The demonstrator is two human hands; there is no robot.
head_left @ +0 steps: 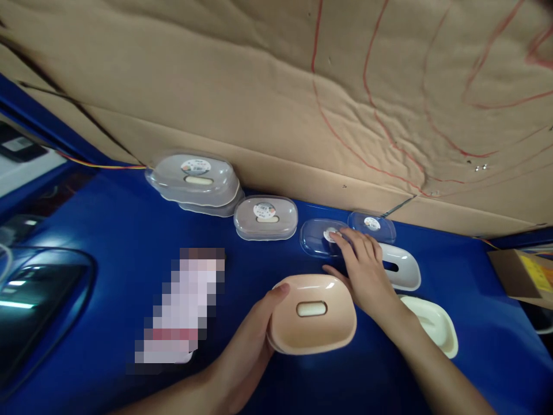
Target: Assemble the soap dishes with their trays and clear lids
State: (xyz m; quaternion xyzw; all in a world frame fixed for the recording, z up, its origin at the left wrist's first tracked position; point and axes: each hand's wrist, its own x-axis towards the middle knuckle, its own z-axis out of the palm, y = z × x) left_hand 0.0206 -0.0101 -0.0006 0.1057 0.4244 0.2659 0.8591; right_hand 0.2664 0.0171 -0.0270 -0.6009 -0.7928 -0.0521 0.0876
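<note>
At the far left of the blue table (254,259) lies a dark glossy device (34,305), with a black cable (91,282) looping along its right side. Farther back, a red and yellow wire (103,166) runs toward the foot of the cardboard wall (216,75), which is marked with red lines. A blurred-out object (185,305) lies to the right of the device, too pixelated to identify. Beyond it, near the wall, is a stack of clear-lidded dishes (173,180) bearing a round label; just right of that sits a smaller lidded dish (280,222). At the near middle, the left hand (259,323) is closed around the left side of a peach dish (313,335), thumb over its rim, the slotted face turned up. Farther right, the right hand (367,274) reaches over a clear lid (313,237), partly open with thumb apart from fingers; I cannot tell whether its fingertips touch the lid. Another clear lid (383,231) lies just beyond. Right of this hand is a white slotted tray (408,268), with a cream dish (438,325) nearer, and a cardboard box (512,276) stands at the far right.
</note>
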